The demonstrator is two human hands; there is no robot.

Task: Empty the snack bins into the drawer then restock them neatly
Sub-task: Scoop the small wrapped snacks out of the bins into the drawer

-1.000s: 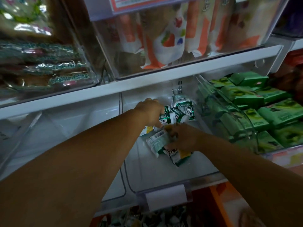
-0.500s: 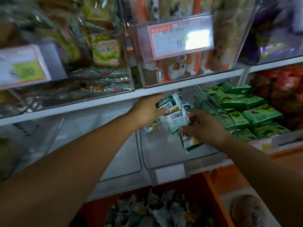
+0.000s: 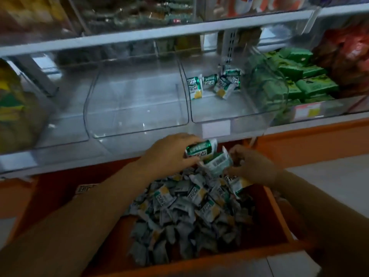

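Your left hand (image 3: 171, 154) gripped green-and-white packets (image 3: 201, 149); your right hand (image 3: 251, 166) fingers pinched more, above the heap (image 3: 189, 212) in the orange drawer (image 3: 277, 214). Few lay at the back of the clear bin (image 3: 219, 108).

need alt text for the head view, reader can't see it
Left hand and right hand each grip green-and-white snack packets above an orange drawer heaped with a pile of the same. On the shelf behind, a clear bin holds a few packets.

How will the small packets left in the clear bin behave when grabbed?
The packets are probably light: left hand and right hand hold a few together. Likely soft, crinkly: those in the drawer lie crumpled in a loose heap.
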